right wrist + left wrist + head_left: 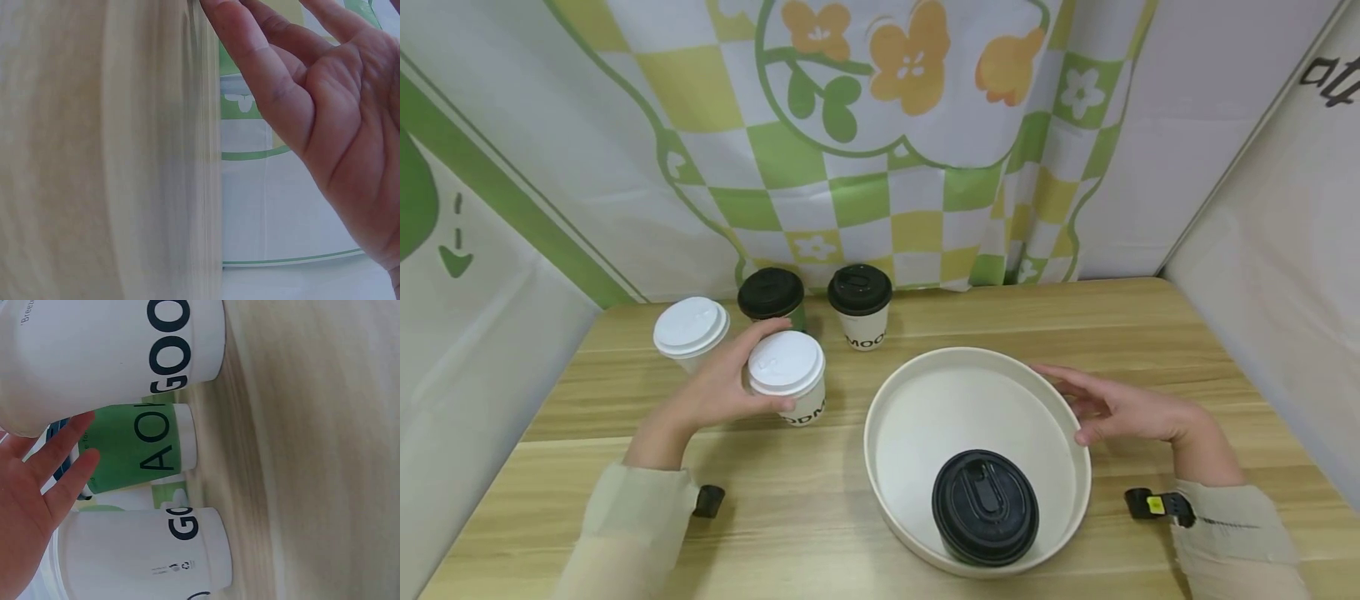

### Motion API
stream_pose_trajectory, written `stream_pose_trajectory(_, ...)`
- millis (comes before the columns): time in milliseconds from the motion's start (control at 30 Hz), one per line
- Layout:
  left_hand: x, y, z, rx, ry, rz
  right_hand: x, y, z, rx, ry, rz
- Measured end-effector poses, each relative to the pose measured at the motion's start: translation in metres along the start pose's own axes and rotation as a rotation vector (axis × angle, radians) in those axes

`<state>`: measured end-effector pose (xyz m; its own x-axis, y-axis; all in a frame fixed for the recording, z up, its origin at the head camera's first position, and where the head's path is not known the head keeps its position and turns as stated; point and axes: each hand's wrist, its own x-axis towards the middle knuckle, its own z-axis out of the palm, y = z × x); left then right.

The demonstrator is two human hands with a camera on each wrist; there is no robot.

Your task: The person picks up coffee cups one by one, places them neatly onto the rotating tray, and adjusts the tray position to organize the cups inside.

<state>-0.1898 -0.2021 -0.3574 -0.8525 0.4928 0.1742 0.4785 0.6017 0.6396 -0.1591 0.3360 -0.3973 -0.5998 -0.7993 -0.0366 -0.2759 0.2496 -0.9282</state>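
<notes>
At the far left of the table (625, 417) stands a white-lidded cup (691, 330), untouched. Just right of it our left hand (718, 387) wraps its fingers around the side of a second white-lidded paper cup (788, 375), thumb near the front and fingertips reaching over the back; the cup stands upright on the wood. We judge it light and fairly stiff at the rim where the lid snaps on, softer in the middle of the wall, so a grip high on the body, just under the lid, looks safest; squeezing hard could pop the lid. We cannot tell whether it is full.

Behind it stand 2 black-lidded cups, a green one (771, 297) and a white one (860, 306). Further right lies a round cream tray (887, 400) with 1 black-lidded cup (985, 507) standing in its near part. Our right hand (1120, 408) rests relaxed, fingers straight, against the tray's right rim, holding nothing.

The table is smooth pale wood, level, likely a bit slick under paper bases. A checked green and yellow curtain (880, 208) with flowers hangs close behind, and plain panels close both sides.
</notes>
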Motion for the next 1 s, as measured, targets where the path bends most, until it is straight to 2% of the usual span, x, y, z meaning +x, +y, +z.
stream_pose_trajectory(333, -0.005, -0.006, 0.003, -0.027, 0.003, -0.044, 0.001, 0.0, 0.0, 0.001, -0.003, -0.012)
stream_pose_trajectory(567, -0.006, -0.01, 0.004, -0.063, 0.005, -0.034, 0.001, -0.001, 0.0, 0.009, 0.006, 0.027)
stream_pose_trajectory(1000, -0.005, -0.012, 0.009, -0.084, 0.018, -0.023, 0.0, 0.001, -0.001, 0.023, -0.001, 0.016)
